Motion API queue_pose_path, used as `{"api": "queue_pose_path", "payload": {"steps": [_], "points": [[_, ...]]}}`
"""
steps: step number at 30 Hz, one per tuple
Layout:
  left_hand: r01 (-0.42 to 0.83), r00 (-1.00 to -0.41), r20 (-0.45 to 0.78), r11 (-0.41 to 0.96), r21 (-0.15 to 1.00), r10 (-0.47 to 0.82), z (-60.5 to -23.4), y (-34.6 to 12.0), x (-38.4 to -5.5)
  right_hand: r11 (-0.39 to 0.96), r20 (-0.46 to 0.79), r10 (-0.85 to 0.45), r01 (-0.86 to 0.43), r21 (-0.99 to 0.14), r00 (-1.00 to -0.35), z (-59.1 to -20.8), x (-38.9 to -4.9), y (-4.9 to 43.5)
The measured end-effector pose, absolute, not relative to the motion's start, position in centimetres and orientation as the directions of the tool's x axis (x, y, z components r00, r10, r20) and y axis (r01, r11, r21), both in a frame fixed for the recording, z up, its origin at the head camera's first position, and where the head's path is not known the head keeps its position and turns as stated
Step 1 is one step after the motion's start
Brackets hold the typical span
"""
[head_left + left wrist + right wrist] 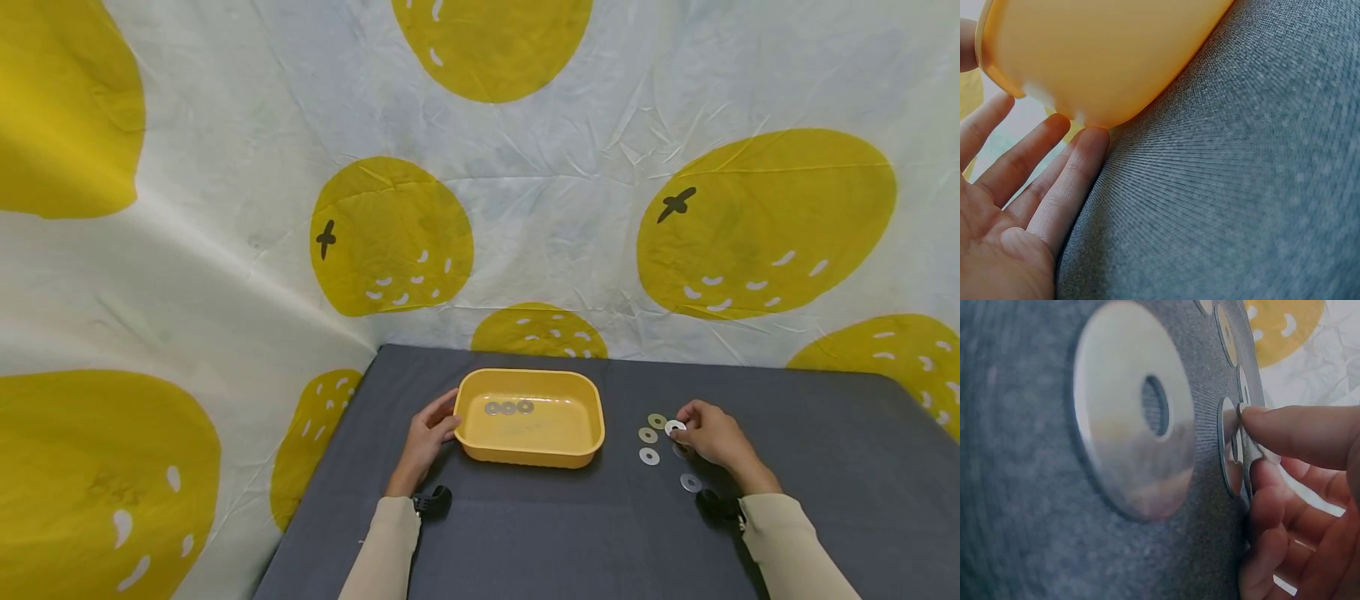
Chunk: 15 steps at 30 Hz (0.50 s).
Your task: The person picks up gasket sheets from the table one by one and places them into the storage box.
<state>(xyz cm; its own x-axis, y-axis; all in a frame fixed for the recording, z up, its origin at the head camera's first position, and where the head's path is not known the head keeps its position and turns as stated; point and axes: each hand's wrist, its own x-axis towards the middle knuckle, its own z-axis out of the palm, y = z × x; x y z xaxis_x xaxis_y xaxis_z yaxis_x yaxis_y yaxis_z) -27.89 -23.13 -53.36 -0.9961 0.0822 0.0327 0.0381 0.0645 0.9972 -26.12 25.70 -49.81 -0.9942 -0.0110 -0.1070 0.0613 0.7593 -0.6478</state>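
Glossy yellow tray point(528, 457) sits upright, rounded corners, left hand point(426, 435) touching its left end. Three flat ring-shaped washers point(508, 408) lie in a row inside, nearly edge to edge, toward the back left. Right hand point(714, 437) pinches another washer point(669, 426). Five loose shiny ones point(649, 457) lie flat nearby, a couple kinda yellowish, one partly hidden by that hand.

The left forearm point(384, 546) and right forearm point(789, 537) slant forward and inward; the left hand point(429, 433) has its fingers point(1025, 157) extended and slightly spread, palm turned inward; the right hand point(712, 435) sets thumb point(1307, 431) and forefinger in a pinch, other fingers curled below.
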Motion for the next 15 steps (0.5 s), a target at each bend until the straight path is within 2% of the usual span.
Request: {"api": "queue_pose_path", "payload": {"steps": [15], "points": [[0.033,-0.996,0.029,0.048,0.998,0.08,-53.55,-23.12,-28.14,0.651,-0.105,-0.072,0.033,-0.759,-0.992,-49.5,-25.78,25.1]]}}
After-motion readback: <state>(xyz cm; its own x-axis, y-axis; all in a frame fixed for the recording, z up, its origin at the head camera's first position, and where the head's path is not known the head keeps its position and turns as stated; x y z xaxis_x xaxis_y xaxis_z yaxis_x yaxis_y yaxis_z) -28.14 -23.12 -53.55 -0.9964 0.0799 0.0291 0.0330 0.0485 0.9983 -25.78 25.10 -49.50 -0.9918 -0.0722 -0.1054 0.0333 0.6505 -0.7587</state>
